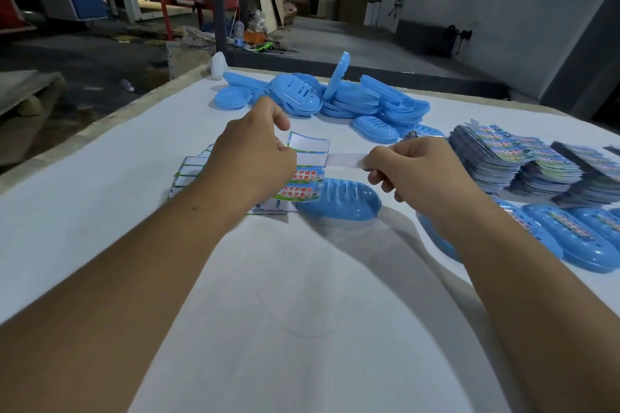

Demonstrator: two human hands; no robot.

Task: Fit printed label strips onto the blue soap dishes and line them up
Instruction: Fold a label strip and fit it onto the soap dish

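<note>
Head view: left hand [255, 157] holding label sheet [307, 157]; right hand [412, 168] pinching strip [345, 159]. Thin, floppy, likely sticky; pinch ends only.

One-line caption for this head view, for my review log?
Left hand holds a label sheet while right hand peels a strip above a blue soap dish.

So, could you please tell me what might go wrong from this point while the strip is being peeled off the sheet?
1. The right hand pinches the thin pale strip stretched taut from the label sheet held by the left hand; it could tear or curl back on itself.
2. The blue soap dish lies unheld beneath the sheet, so it may shift when the label goes on.
3. The leaning label stacks beside the right wrist could be knocked over.
</note>
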